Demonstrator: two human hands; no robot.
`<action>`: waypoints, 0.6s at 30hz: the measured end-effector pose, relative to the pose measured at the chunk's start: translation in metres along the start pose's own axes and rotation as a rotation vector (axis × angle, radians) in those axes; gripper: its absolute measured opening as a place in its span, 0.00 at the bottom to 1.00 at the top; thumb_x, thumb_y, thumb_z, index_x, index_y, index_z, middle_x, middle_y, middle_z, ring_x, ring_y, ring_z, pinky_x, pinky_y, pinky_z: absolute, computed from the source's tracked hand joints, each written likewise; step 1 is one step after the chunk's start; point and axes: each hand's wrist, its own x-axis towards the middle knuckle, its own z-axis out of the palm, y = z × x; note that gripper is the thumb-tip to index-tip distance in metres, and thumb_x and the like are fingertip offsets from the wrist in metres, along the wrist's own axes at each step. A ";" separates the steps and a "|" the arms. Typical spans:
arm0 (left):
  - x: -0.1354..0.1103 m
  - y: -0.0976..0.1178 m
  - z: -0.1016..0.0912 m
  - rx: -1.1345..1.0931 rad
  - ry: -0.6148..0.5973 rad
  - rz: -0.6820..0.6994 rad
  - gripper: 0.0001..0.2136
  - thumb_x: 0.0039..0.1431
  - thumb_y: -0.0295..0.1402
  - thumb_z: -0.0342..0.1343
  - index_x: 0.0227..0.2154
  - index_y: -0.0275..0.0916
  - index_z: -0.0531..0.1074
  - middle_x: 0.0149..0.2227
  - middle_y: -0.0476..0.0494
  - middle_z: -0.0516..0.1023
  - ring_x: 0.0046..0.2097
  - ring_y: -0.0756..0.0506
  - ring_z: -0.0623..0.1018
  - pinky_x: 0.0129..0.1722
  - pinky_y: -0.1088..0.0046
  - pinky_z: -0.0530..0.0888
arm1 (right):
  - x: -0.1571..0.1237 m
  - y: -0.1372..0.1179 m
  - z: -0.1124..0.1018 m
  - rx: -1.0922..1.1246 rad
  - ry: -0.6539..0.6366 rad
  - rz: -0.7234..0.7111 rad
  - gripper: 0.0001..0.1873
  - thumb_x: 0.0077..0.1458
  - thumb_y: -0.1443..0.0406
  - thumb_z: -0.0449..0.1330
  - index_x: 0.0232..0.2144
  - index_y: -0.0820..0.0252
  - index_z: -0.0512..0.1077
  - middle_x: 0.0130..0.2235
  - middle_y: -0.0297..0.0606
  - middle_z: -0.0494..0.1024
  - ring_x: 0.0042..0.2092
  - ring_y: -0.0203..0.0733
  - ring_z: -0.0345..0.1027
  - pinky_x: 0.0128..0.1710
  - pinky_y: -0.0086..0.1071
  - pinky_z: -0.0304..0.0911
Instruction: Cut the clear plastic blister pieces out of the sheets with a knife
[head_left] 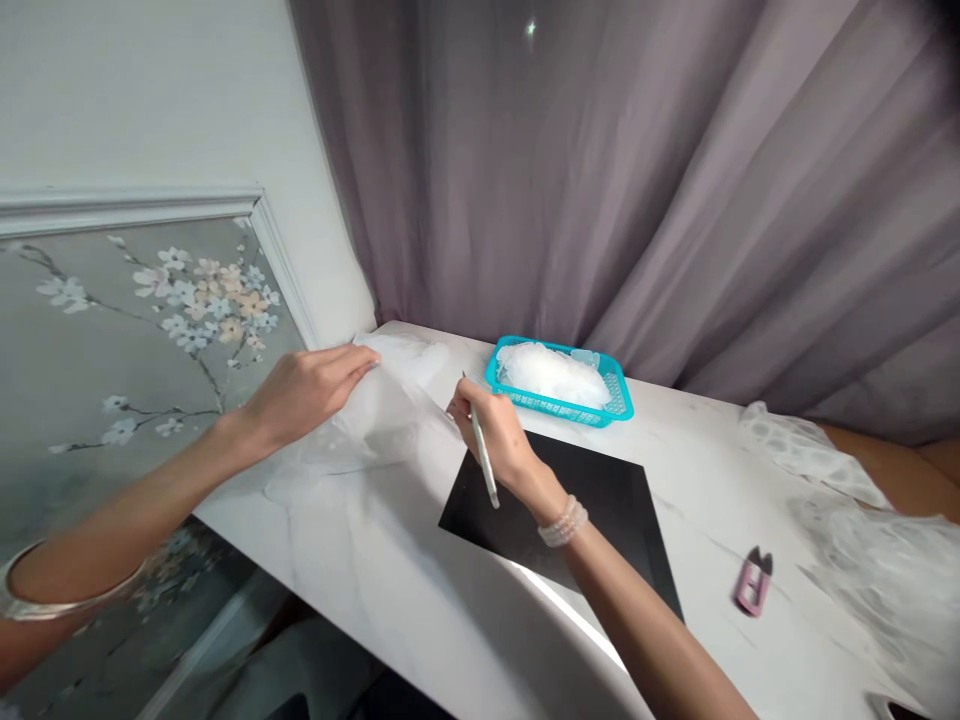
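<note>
My left hand lies with fingers stretched out on a sheer white piece of fabric at the table's far left corner, its fingertips pressing the cloth. My right hand is closed around a thin pale pen-like tool, whose tip meets the fabric's edge. A bead bracelet sits on my right wrist and a bangle on my left forearm. A black square mat lies under my right wrist.
A turquoise basket holding white translucent pieces stands at the back of the white marble table. Small pink snips lie to the right. White lace fabric is heaped at the right edge. Grey curtains hang behind.
</note>
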 end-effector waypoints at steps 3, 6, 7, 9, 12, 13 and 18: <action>-0.030 -0.005 0.005 -0.062 -0.121 -0.037 0.17 0.72 0.38 0.41 0.46 0.39 0.74 0.47 0.46 0.81 0.44 0.44 0.81 0.43 0.68 0.76 | 0.004 0.007 0.014 0.005 -0.017 0.006 0.10 0.48 0.75 0.47 0.28 0.55 0.54 0.23 0.27 0.62 0.27 0.35 0.57 0.31 0.28 0.53; -0.066 0.008 0.015 -0.149 -0.259 -0.085 0.16 0.71 0.38 0.43 0.43 0.42 0.76 0.45 0.47 0.81 0.41 0.44 0.82 0.39 0.71 0.76 | -0.005 0.011 0.018 0.019 -0.007 0.027 0.09 0.51 0.74 0.47 0.28 0.54 0.53 0.24 0.28 0.60 0.27 0.35 0.57 0.31 0.28 0.54; -0.078 0.017 0.019 -0.201 -0.298 -0.116 0.15 0.71 0.37 0.43 0.41 0.43 0.76 0.43 0.47 0.81 0.40 0.45 0.82 0.37 0.72 0.75 | -0.010 0.011 0.019 0.025 -0.011 0.041 0.09 0.52 0.73 0.48 0.27 0.54 0.52 0.24 0.27 0.59 0.27 0.34 0.56 0.30 0.28 0.54; -0.095 0.036 0.027 -0.322 -0.368 -0.211 0.15 0.71 0.37 0.43 0.39 0.43 0.76 0.39 0.48 0.81 0.37 0.46 0.81 0.34 0.74 0.74 | -0.023 0.010 0.021 0.034 -0.046 0.105 0.10 0.55 0.71 0.49 0.27 0.54 0.51 0.23 0.26 0.58 0.25 0.33 0.53 0.28 0.28 0.51; -0.105 0.060 0.035 -0.473 -0.361 -0.378 0.15 0.70 0.37 0.43 0.33 0.42 0.73 0.32 0.50 0.78 0.31 0.48 0.78 0.30 0.76 0.72 | -0.044 0.007 0.029 0.048 -0.158 0.249 0.13 0.59 0.67 0.52 0.25 0.54 0.51 0.21 0.26 0.58 0.23 0.33 0.51 0.25 0.28 0.48; -0.105 0.064 0.036 -0.508 -0.322 -0.430 0.15 0.70 0.36 0.43 0.31 0.42 0.72 0.31 0.50 0.77 0.31 0.49 0.77 0.30 0.76 0.72 | -0.049 0.005 0.033 0.052 -0.192 0.284 0.14 0.61 0.65 0.52 0.25 0.54 0.52 0.20 0.26 0.58 0.23 0.33 0.51 0.25 0.28 0.49; -0.098 0.083 0.022 -0.435 -0.055 -0.548 0.10 0.70 0.33 0.41 0.37 0.41 0.68 0.34 0.48 0.78 0.34 0.47 0.79 0.33 0.74 0.74 | -0.062 0.003 0.051 0.009 -0.180 0.325 0.14 0.57 0.58 0.62 0.29 0.55 0.59 0.28 0.33 0.69 0.27 0.38 0.62 0.29 0.32 0.59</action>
